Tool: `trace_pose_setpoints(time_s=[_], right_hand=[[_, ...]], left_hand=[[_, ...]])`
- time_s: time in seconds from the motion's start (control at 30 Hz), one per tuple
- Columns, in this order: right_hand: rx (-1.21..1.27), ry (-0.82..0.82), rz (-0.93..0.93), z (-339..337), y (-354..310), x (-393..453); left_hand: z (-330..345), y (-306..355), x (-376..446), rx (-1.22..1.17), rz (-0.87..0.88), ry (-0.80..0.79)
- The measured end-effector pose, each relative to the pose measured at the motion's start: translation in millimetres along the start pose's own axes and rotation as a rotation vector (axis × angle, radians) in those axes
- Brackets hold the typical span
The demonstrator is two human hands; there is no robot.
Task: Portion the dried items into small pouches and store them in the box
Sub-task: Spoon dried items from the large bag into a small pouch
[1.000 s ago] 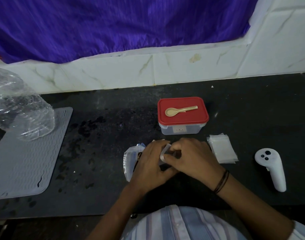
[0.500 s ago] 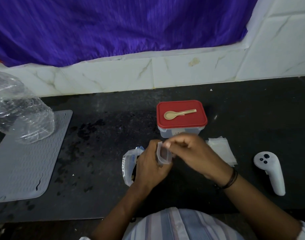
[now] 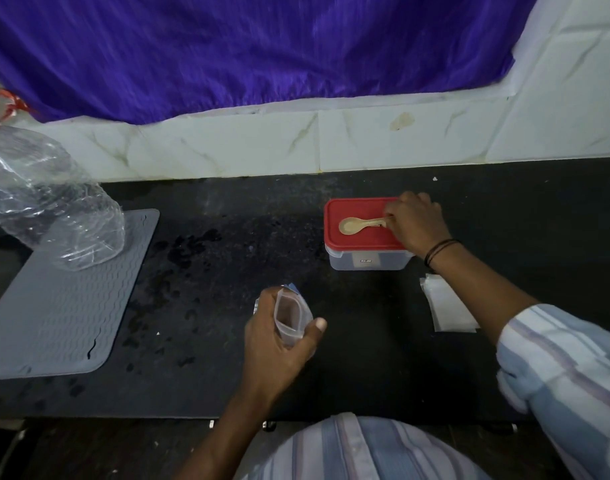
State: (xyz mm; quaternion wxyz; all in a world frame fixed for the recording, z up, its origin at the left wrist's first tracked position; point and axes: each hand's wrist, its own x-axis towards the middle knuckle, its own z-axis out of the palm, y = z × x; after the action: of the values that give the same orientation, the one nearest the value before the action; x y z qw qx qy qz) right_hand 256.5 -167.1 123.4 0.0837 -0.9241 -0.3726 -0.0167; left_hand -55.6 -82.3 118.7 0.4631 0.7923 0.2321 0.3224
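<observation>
Holding the small pouch [image 3: 291, 317] mouth-up in our left hand [image 3: 279, 344] so it is ready for filling, we pinch the spoon [image 3: 360, 226] handle with our right hand [image 3: 416, 225] on the closed box [image 3: 360, 251] on the desk [image 3: 227, 271].

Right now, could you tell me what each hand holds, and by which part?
Left hand grips an open pouch by its sides; right hand pinches the spoon handle.

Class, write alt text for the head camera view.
A person's right hand grasps the handle of a spoon lying on a box's red lid, while the left hand holds an open small pouch above a dark counter.
</observation>
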Motion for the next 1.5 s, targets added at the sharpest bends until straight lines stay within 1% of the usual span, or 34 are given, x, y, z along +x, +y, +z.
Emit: trace_pose_setpoints(time_s=[0.13, 0.27, 0.33, 0.37, 0.43, 0.5, 0.63, 0.73, 0.9, 0.97, 1.0, 1.1, 1.23, 1.37, 1.5], right_hand=[[0.092, 0.028, -0.111, -6.1, -2.9, -11.1], [0.441, 0.061, -0.202, -35.6, -34.0, -53.5], [0.532, 0.052, -0.285, -44.2, -58.5, -86.5], [0.539, 0.03, -0.327, -43.7, -71.2, -102.3], [0.491, -0.041, -0.384, -36.0, -94.0, -127.7], [0.392, -0.094, -0.408, -21.9, -112.7, -144.0], [0.221, -0.062, -0.45, -1.4, -136.9, -156.8], [0.086, -0.071, -0.461, 2.3, -150.7, -154.8], [0.064, -0.115, -0.443, 6.4, -166.5, -148.7], [0.076, -0.145, -0.387, 9.8, -170.1, -146.0], [0.095, -0.193, -0.344, 9.8, -171.4, -143.3], [0.167, -0.272, -0.267, 8.7, -170.2, -137.0], [0.167, -0.338, -0.247, 5.5, -165.6, -133.7], [0.176, -0.34, -0.263, 6.5, -164.3, -138.2], [0.212, -0.318, -0.264, 12.6, -161.6, -140.7]], left_hand=[[-20.5, 0.9, -1.2, 0.0, 0.005, 0.068], [-42.9, -11.2, -3.3, 0.018, -0.033, 0.154], [-51.4, -20.3, -5.2, 0.049, -0.075, 0.184], [-54.7, -24.4, -6.3, 0.065, -0.104, 0.192], [-58.9, -33.2, -9.4, 0.104, -0.17, 0.186], [-59.8, -40.7, -13.8, 0.152, -0.231, 0.153], [-54.7, -48.4, -20.6, 0.218, -0.309, 0.097], [-48.5, -50.4, -23.5, 0.246, -0.359, 0.068], [-39.3, -47.0, -24.2, 0.266, -0.434, 0.033], [-37.7, -47.4, -23.8, 0.252, -0.469, 0.024], [-36.9, -48.1, -23.5, 0.238, -0.491, 0.019], [-33.2, -52.3, -22.2, 0.129, -0.575, 0.024], [-28.9, -58.5, -18.6, -0.099, -0.694, 0.037], [-26.9, -57.1, -17.0, -0.216, -0.685, 0.035], [-26.2, -53.0, -15.5, -0.263, -0.678, 0.045]])
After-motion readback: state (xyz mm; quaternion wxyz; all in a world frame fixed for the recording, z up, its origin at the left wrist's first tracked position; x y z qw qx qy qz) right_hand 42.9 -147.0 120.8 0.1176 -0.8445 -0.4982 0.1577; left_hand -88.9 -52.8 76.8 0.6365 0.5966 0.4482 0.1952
